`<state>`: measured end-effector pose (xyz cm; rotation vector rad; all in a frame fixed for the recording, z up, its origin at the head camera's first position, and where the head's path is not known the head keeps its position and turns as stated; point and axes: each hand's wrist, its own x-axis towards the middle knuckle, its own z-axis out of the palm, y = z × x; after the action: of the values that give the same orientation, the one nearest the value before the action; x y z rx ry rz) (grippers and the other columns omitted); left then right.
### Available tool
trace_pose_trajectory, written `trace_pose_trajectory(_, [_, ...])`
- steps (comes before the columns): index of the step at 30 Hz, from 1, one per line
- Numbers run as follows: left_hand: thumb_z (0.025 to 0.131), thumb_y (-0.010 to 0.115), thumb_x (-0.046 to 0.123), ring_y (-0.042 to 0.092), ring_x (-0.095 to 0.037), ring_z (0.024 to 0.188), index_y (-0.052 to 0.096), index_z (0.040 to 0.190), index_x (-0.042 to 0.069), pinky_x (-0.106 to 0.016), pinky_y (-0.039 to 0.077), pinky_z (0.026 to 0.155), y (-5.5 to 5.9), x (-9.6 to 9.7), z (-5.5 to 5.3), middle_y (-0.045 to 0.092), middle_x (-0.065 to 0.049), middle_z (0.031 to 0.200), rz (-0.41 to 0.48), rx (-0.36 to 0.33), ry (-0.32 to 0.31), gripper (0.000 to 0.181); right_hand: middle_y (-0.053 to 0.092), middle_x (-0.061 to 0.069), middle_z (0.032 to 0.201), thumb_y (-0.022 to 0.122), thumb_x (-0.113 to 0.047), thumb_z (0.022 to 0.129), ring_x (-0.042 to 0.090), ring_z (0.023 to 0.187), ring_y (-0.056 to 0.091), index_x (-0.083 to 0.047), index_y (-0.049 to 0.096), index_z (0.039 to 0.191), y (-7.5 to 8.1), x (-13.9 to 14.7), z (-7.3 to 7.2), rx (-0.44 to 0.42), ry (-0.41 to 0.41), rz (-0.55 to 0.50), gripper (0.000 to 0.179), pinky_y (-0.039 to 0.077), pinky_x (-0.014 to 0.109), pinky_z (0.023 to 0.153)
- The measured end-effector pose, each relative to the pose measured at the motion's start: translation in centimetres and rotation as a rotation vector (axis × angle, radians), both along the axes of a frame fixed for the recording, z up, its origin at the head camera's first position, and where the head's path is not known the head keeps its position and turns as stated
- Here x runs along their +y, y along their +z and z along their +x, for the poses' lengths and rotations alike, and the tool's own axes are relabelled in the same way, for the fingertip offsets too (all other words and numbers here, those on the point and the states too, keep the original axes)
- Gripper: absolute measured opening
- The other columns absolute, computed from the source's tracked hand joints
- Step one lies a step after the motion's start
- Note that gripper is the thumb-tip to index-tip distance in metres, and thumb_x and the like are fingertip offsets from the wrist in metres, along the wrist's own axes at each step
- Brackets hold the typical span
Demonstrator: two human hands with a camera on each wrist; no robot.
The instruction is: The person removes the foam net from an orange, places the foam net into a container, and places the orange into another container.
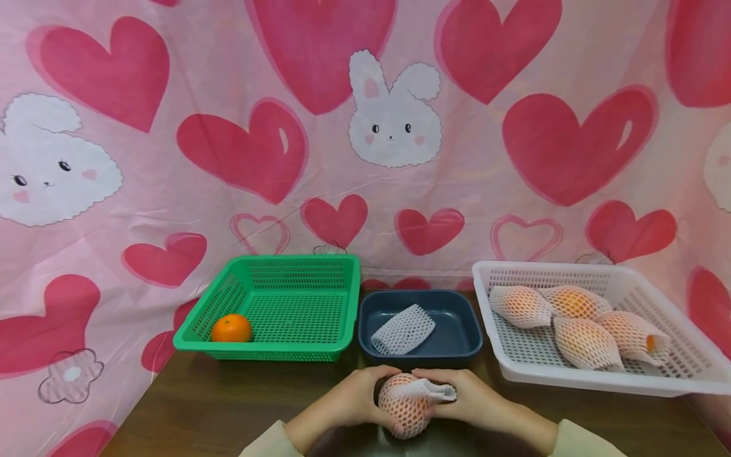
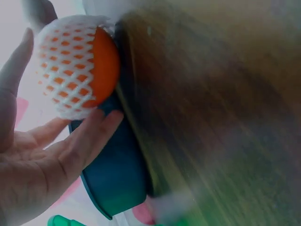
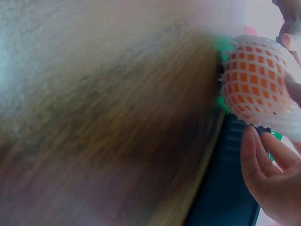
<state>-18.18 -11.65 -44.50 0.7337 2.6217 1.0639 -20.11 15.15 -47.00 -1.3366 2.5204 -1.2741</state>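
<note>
Both hands are at an orange in a white foam net (image 1: 404, 409), close over the front of the table. My left hand (image 1: 360, 398) holds the orange from its left side, thumb near me and fingers at the far side. At the right, my right hand (image 1: 467, 400) pinches the loose end of the foam net, which sticks out sideways. In the left wrist view, bare peel of the orange (image 2: 107, 68) shows past the net's edge. The right wrist view shows the net (image 3: 254, 77) covering the orange's other side.
Behind the hands stands a dark blue tray (image 1: 459, 355) with an empty foam net (image 1: 403, 330) in it. A green basket (image 1: 302, 349) at left holds one bare orange (image 1: 231, 328). The white basket (image 1: 594, 381) at right holds several netted oranges (image 1: 587, 343).
</note>
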Motion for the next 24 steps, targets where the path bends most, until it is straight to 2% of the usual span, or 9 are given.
trace_pose_trajectory(4, [0.070,0.096,0.032,0.062,-0.005,0.104,0.065,0.131,0.008,-0.026,0.052,0.087,-0.2,0.0,0.1,0.070,0.002,0.118,0.007,0.005,-0.001,0.073,0.066,0.015,0.134,0.085,-0.028,0.085,0.018,0.123,0.061,-0.007,0.070,0.131,0.1,-0.6,0.2,0.077,0.007,-0.078,0.053,0.052,0.026,0.095])
trace_pose_trajectory(10, [0.067,0.097,0.028,0.063,-0.005,0.099,0.068,0.127,0.009,-0.025,0.052,0.083,0.0,0.4,0.2,0.072,0.003,0.111,0.034,0.018,0.029,0.069,0.073,0.013,0.114,0.089,-0.008,0.077,0.020,0.097,0.069,-0.002,0.080,0.103,0.4,-2.0,0.3,0.248,0.022,-0.210,0.028,0.055,0.021,0.082])
trace_pose_trajectory(14, [0.069,0.096,0.027,0.063,-0.006,0.099,0.066,0.129,0.013,-0.025,0.052,0.081,0.0,0.3,0.3,0.072,0.002,0.110,0.063,0.009,0.034,0.069,0.077,0.007,0.100,0.090,-0.001,0.071,0.018,0.089,0.069,-0.001,0.080,0.100,0.1,-2.2,0.2,0.322,0.009,-0.266,0.031,0.053,0.017,0.079])
trace_pose_trajectory(19, [0.070,0.095,0.029,0.061,-0.004,0.100,0.065,0.129,0.019,-0.025,0.051,0.083,-0.2,0.2,0.3,0.071,0.006,0.111,0.089,0.018,-0.007,0.067,0.077,0.006,0.092,0.088,0.006,0.068,0.014,0.081,0.068,0.001,0.081,0.098,-0.1,-2.3,0.2,0.438,0.061,-0.298,0.031,0.054,0.016,0.073])
trace_pose_trajectory(22, [0.070,0.096,0.029,0.061,-0.003,0.098,0.067,0.126,0.019,-0.025,0.051,0.083,-0.2,0.3,0.3,0.070,0.008,0.111,0.102,0.000,-0.002,0.064,0.077,0.002,0.089,0.086,0.006,0.070,0.010,0.078,0.067,-0.002,0.081,0.097,0.2,-2.3,0.3,0.479,0.082,-0.291,0.029,0.053,0.015,0.070])
trace_pose_trajectory(24, [0.069,0.096,0.029,0.061,-0.003,0.097,0.067,0.123,0.018,-0.025,0.051,0.082,-0.2,0.3,0.4,0.070,0.008,0.110,0.106,-0.013,0.012,0.063,0.077,0.001,0.089,0.084,0.000,0.079,0.008,0.078,0.067,-0.004,0.081,0.097,0.4,-2.4,0.4,0.497,0.098,-0.288,0.019,0.054,0.015,0.070])
